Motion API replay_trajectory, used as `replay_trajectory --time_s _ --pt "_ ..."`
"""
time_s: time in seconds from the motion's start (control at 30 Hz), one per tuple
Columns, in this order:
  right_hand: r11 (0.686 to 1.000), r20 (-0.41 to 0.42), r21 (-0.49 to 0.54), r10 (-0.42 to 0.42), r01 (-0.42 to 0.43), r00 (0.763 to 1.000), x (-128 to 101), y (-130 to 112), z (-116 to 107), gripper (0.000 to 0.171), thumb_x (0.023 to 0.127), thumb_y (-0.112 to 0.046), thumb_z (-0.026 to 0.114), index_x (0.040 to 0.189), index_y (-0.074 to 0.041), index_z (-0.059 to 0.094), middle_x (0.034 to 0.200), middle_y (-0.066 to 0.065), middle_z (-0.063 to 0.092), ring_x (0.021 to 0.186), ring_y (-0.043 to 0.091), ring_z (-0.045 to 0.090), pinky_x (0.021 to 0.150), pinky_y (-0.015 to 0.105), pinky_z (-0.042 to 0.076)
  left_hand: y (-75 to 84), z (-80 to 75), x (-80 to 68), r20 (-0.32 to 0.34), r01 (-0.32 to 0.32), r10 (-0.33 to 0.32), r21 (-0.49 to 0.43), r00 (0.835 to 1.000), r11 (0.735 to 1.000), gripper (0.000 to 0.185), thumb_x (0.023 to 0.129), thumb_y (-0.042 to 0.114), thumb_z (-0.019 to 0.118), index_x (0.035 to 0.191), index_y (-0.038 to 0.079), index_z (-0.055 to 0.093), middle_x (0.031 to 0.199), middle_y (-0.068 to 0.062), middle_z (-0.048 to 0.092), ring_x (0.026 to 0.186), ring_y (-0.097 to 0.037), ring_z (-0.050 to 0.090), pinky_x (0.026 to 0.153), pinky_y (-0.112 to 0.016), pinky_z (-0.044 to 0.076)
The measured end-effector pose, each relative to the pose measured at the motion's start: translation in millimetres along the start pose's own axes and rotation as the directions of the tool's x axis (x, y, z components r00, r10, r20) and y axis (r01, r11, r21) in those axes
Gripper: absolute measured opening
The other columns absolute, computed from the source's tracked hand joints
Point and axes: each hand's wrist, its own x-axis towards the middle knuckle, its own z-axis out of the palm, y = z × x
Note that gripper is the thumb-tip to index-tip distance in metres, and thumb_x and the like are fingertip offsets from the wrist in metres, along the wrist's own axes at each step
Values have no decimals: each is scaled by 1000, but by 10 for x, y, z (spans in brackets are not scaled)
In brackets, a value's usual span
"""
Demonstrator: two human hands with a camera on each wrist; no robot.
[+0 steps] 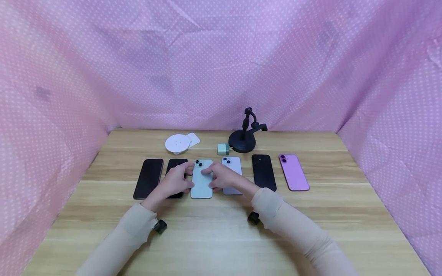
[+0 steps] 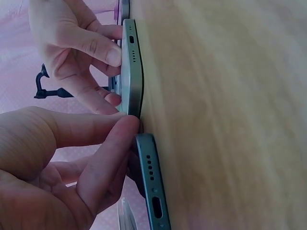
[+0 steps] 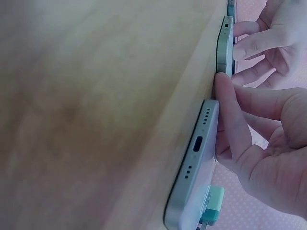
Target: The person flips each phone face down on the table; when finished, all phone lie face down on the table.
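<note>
A pale green phone (image 1: 202, 188) lies flat, its two-lens camera side up, in the middle of a row of phones. My left hand (image 1: 175, 180) grips its left edge; in the left wrist view, thumb and finger (image 2: 129, 125) meet at the phone's lower corner. From the other side my right hand (image 1: 222, 176) holds the right edge, one finger reaching over the back. Beneath my left hand is a dark phone (image 1: 171, 165), partly hidden. A pale lilac phone (image 1: 235, 164) lies partly under my right hand, its port end (image 3: 194, 148) showing in the right wrist view.
Another dark phone (image 1: 148, 179) lies at the row's left end; a black phone (image 1: 264, 172) and a pink-purple phone (image 1: 294, 172) lie to the right. Behind are a white disc (image 1: 177, 143), a white card-like piece (image 1: 193, 139), a green charger plug (image 1: 223, 149) and a black stand (image 1: 243, 142).
</note>
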Motion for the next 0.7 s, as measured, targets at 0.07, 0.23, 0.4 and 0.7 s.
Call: replay_trajectory --time_s 0.07,0.23,0.4,0.7 --pt "1000 -4 -7 -8 8 1000 5 2 -7 57 89 7 73 143 -7 59 133 17 48 70 18 63 63 24 60 7 -18 5 15 -4 4 -5 1000 1000 71 84 -11 74 148 0 45 128 -23 62 82 -22 72 63 -31 63" --pt "997 -20 -62 -37 36 999 -1 9 -8 53 90 4 74 140 -5 61 132 17 50 69 15 64 63 23 59 -26 -79 -28 48 -54 55 -24 997 998 72 87 -9 72 150 -1 40 131 -26 60 87 -23 73 68 -32 63" --pt "979 -82 -165 -135 120 987 -29 -27 -13 46 93 -5 74 138 -4 62 128 14 58 78 13 61 73 24 55 -90 -235 -103 5 -140 140 -23 990 990 67 90 -5 69 151 -3 39 134 -27 58 101 -30 70 75 -34 63" --pt "936 -139 229 -240 267 961 7 -151 94 49 101 -6 63 147 3 49 138 20 58 122 29 61 97 27 54 -203 -559 -248 -133 -196 210 110 969 974 58 96 8 70 147 -4 45 136 -29 56 121 -45 58 104 -57 48"
